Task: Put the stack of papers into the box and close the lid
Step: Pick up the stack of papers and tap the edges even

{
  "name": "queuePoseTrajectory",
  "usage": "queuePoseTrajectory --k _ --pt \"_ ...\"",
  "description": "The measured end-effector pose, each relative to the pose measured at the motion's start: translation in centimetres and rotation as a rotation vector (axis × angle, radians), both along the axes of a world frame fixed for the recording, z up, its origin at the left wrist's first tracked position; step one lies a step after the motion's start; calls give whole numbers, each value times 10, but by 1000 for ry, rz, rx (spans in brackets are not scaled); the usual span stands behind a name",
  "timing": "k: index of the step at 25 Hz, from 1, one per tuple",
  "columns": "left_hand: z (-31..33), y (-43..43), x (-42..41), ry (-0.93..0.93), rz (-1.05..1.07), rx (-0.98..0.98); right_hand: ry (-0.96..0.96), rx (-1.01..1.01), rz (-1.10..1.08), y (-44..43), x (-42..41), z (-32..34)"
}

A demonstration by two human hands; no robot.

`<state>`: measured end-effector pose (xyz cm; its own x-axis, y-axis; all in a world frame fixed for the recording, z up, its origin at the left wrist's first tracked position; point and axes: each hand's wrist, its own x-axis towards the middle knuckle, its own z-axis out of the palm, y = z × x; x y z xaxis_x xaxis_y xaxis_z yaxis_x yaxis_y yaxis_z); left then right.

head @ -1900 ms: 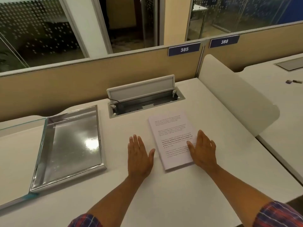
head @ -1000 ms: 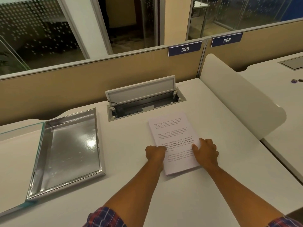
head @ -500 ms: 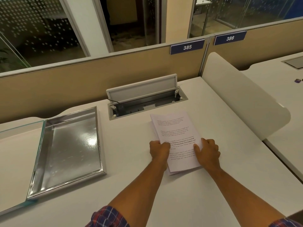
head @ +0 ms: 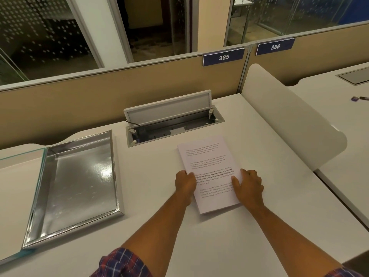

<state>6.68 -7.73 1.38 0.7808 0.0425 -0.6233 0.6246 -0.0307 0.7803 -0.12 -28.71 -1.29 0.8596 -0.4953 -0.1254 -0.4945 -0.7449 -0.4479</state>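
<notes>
Stack of papers point(head: 209, 166): a thick white block with printed text on the top sheet, some lines bold; it lies flat on the bench, just right of the frame's centre, its long sides running slightly askew.
Left hand point(head: 185, 184): curled over the stack's left edge, fingers point(head: 188, 174) closed around it, thumb on the top sheet.
Right hand point(head: 248, 186): clamped on the right edge, thumb pressed on the printed page, fingers bent down the side.
Sleeves: plaid cloth in red, blue and white at the bottom of the frame.
Box point(head: 114, 174): a shallow rectangular tray of shiny, mirror-like metal with a bevelled rim, at the left of the frame, well apart from the papers; nothing lies inside.
Lid point(head: 20, 158): a pale greenish glass pane, swung open off the box's left side.
Bench point(head: 219, 236): smooth, matte white.
Cable hatch point(head: 171, 124): a grey recessed slot with its flap raised, just beyond the papers.
Number plates: "385" point(head: 223, 57) and "386" point(head: 275, 47), blue, on the tan partition at the upper right.
</notes>
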Motion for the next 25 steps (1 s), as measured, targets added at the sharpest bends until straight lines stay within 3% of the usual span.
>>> queuePoseTrajectory --k 4,9,11,14,15,19,25 --pt "9 4 2 -31 -145 73 9 39 4 -1 0 2" --pt "18 22 -18 -185 -130 44 13 276 -43 -4 11 23" --pt "22 44 -30 -218 -101 18 16 453 -30 -1 15 41" --pt "27 87 -52 -229 -86 -8 142 933 -65 24 8 60" --pt "29 101 -59 -233 -88 -1 180 983 -35 35 5 64" --pt "45 151 -79 -304 -92 101 95 832 109 89 -2 70" --pt "71 200 -100 -601 34 280 -302 735 296 150 -21 77"
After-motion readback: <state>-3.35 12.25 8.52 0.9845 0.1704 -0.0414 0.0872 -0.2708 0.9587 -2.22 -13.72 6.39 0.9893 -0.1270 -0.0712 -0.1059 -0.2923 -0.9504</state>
